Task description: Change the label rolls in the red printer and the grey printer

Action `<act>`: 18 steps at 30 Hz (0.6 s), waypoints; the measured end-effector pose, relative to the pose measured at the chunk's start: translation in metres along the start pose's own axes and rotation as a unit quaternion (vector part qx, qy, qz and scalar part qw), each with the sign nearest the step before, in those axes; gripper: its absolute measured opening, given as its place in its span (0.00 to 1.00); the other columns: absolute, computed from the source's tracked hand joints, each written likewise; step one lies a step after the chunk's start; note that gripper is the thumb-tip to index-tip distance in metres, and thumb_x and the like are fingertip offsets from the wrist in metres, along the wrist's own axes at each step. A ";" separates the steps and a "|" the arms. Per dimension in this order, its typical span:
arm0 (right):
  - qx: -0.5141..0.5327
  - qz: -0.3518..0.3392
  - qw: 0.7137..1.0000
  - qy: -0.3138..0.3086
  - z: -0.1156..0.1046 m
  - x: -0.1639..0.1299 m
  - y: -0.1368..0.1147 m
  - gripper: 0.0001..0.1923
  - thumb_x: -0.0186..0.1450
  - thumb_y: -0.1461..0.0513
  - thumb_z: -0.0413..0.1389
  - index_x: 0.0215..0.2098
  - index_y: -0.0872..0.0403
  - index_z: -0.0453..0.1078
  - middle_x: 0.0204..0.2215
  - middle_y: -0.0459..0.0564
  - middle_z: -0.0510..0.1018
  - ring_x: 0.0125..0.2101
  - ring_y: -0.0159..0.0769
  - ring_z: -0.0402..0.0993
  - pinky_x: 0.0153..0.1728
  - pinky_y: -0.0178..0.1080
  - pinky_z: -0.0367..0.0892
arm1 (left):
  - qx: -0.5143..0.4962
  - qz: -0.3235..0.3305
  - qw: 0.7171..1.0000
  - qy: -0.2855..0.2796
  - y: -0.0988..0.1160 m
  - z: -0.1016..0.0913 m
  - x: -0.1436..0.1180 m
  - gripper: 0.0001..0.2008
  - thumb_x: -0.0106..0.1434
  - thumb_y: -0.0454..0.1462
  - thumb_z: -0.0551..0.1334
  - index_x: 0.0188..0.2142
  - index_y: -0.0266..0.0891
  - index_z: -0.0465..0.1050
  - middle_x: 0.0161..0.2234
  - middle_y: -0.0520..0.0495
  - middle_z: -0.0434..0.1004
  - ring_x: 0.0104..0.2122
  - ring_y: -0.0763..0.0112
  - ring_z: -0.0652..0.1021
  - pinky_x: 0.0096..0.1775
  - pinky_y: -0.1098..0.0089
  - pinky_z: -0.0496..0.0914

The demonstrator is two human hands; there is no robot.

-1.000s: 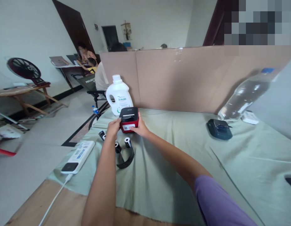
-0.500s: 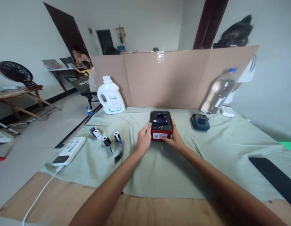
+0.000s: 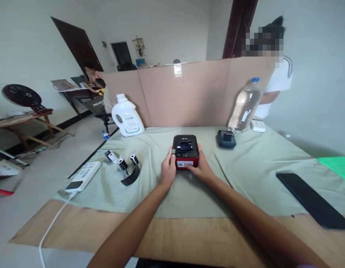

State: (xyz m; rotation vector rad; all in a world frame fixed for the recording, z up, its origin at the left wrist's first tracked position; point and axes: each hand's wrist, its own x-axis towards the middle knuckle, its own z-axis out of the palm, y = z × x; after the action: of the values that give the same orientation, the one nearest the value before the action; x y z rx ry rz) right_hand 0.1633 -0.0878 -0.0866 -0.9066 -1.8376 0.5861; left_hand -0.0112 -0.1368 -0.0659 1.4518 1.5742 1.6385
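Observation:
A small red label printer [image 3: 185, 150] with a black top sits on the pale green cloth [image 3: 245, 175] in the middle of the table. My left hand [image 3: 168, 172] grips its left side and my right hand [image 3: 200, 169] grips its right front corner. To the left lie three small paper rolls [image 3: 121, 161] and a curled black strip [image 3: 131, 178].
A white power strip [image 3: 83, 176] with its cable lies at the left edge. A white jug [image 3: 126, 116], a dark small printer [image 3: 226, 138] and a water bottle [image 3: 244, 105] stand before a cardboard screen [image 3: 186, 95]. A black phone [image 3: 312, 199] lies right. People sit behind.
Both hands have carried the red printer from beside the white jug at the left to the middle of the cloth, nearer to me.

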 end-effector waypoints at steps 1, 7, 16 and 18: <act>-0.001 0.002 1.000 0.002 0.000 0.000 0.000 0.59 0.57 0.50 0.67 0.75 0.50 0.38 0.66 0.63 0.62 0.67 0.62 0.56 0.66 0.65 0.52 | -0.001 0.013 1.000 -0.006 -0.001 -0.001 0.000 0.25 0.73 0.45 0.51 0.65 0.41 0.68 0.65 0.44 0.68 0.66 0.61 0.68 0.66 0.61 0.62; 0.011 0.017 1.000 0.004 -0.001 -0.001 0.001 0.59 0.55 0.51 0.69 0.74 0.49 0.41 0.66 0.62 0.62 0.65 0.60 0.59 0.66 0.64 0.54 | 0.012 0.052 0.998 -0.013 0.001 -0.009 -0.002 0.19 0.73 0.45 0.52 0.55 0.40 0.72 0.56 0.42 0.77 0.58 0.62 0.75 0.61 0.62 0.67; 0.021 0.023 0.999 -0.013 -0.008 0.003 -0.002 0.58 0.54 0.49 0.70 0.74 0.50 0.44 0.67 0.62 0.62 0.64 0.58 0.62 0.65 0.61 0.58 | -0.007 0.011 0.999 -0.044 -0.006 -0.005 0.011 0.13 0.72 0.47 0.51 0.45 0.42 0.67 0.39 0.47 0.78 0.42 0.67 0.78 0.47 0.68 0.72; 0.024 0.021 0.999 -0.017 -0.009 0.004 -0.003 0.59 0.54 0.50 0.70 0.74 0.50 0.44 0.66 0.62 0.62 0.64 0.57 0.62 0.65 0.60 0.58 | -0.026 0.001 0.999 -0.040 -0.007 -0.003 0.014 0.13 0.72 0.48 0.51 0.40 0.42 0.65 0.36 0.48 0.76 0.40 0.67 0.78 0.45 0.69 0.72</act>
State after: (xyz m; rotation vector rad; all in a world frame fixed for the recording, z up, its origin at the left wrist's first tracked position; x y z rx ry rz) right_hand 0.1693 -0.0863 -0.0791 -0.9099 -1.8321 0.6723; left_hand -0.0211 -0.1242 -0.0667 1.4747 1.4763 1.5906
